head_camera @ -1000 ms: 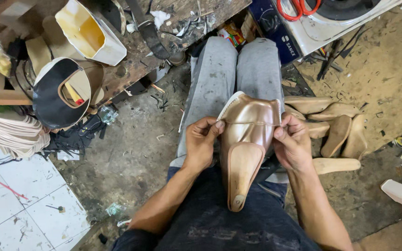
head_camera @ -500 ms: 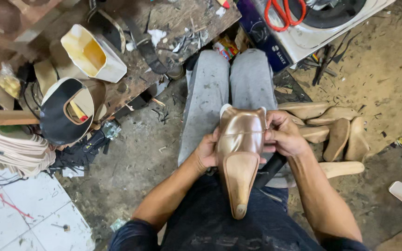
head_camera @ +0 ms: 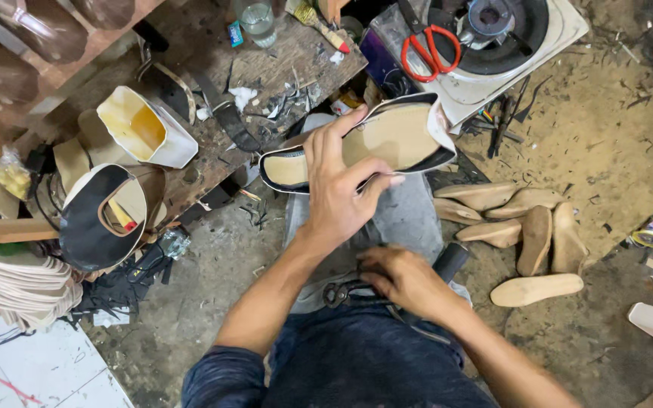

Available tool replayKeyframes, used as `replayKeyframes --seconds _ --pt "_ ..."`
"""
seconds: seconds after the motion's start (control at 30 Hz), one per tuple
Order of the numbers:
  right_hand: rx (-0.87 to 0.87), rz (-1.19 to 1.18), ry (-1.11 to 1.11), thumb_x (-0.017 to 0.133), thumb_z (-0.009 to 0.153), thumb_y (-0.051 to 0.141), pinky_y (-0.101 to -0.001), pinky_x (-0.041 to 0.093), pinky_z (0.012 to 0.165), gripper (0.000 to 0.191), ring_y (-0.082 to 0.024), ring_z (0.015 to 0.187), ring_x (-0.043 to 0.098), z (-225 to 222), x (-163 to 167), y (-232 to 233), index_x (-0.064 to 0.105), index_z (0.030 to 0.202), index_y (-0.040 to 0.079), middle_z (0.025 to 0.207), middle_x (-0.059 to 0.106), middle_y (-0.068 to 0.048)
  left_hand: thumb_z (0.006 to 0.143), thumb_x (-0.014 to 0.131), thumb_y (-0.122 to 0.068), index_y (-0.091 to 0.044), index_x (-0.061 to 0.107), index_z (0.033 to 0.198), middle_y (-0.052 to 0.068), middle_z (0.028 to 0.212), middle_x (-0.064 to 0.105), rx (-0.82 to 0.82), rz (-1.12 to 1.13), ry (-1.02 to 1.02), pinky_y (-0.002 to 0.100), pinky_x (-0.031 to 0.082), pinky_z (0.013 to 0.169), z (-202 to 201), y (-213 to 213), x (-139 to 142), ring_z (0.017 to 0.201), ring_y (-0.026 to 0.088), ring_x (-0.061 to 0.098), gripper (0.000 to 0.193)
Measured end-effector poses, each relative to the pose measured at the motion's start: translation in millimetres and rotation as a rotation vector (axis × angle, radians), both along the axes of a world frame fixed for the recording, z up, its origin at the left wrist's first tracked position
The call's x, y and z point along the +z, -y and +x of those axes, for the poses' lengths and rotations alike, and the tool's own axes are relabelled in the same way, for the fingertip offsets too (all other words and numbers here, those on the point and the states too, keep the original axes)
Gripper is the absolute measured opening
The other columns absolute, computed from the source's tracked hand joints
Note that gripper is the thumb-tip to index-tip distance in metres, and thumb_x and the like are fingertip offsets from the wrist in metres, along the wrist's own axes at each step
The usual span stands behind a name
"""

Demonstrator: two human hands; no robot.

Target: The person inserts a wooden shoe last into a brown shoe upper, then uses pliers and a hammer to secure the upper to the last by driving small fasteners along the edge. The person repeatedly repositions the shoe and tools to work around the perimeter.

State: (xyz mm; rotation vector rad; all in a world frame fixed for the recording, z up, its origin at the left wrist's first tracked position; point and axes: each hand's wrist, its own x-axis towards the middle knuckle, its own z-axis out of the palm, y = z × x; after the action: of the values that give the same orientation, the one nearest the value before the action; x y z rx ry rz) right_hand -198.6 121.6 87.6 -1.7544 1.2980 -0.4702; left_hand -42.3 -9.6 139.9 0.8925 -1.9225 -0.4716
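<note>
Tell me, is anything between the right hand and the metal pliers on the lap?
Nothing visible is. The right hand already rests on the dark metal pliers lying on the lap, fingers over the handles. The left hand is higher up, holding the tan shoe with its black-edged sole turned up, clear of the pliers.

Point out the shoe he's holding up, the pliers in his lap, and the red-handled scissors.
shoe point(head_camera: 387, 140): head view, on the tan insole.
pliers point(head_camera: 339, 293): head view, on the metal jaws at the lap.
red-handled scissors point(head_camera: 426, 54): head view, on the red handles.
</note>
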Motion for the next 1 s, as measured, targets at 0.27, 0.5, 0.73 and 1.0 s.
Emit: replayKeyframes --seconds 0.27,0.5,0.73,1.0 --pt "0.028 -0.098 -0.085 0.076 0.086 0.021 -0.0456 0.051 0.08 0.024 -0.038 0.095 0.063 20.6 3.6 -7.9 0.067 0.099 0.002 0.093 0.068 -0.018 0.088 0.08 -0.017 -0.006 0.065 0.12 0.016 0.136 0.056 0.012 -0.001 0.231 0.05 0.04 0.103 -30.4 19.7 -35.0 0.123 0.036 0.054 0.037" --pt "-0.57 0.562 0.73 0.054 0.095 0.023 -0.0342 0.058 0.082 0.022 -0.019 0.086 0.073 -25.5 24.8 35.0 0.061 0.109 0.007 0.093 0.073 -0.008 0.085 0.081 -0.019 -0.003 0.064 0.129 0.016 0.132 0.062 -0.18 0.072 0.249 0.047 0.043 0.109 -12.1 62.0 -34.4 0.127 0.039 0.055 0.05" --pt "-0.392 0.142 0.466 0.063 0.096 0.006 -0.0377 0.055 0.095 0.02 -0.022 0.103 0.07 -46.0 16.9 49.7 0.056 0.114 0.0 0.112 0.07 -0.012 0.088 0.077 -0.01 -0.002 0.062 0.132 0.016 0.132 0.067 -0.185 0.079 0.107 0.044 0.047 0.111 -9.4 46.7 -46.9 0.126 0.036 0.063 0.047" --pt "-0.372 0.125 0.104 0.067 0.092 0.016 -0.0355 0.049 0.096 0.03 -0.026 0.106 0.067 -45.0 50.0 50.2 0.062 0.12 0.004 0.11 0.073 -0.012 0.085 0.071 -0.003 0.003 0.06 0.137 0.019 0.138 0.062 -0.129 -0.142 0.196 0.048 0.043 0.117 -4.2 11.2 -42.5 0.134 0.037 0.057 0.053"
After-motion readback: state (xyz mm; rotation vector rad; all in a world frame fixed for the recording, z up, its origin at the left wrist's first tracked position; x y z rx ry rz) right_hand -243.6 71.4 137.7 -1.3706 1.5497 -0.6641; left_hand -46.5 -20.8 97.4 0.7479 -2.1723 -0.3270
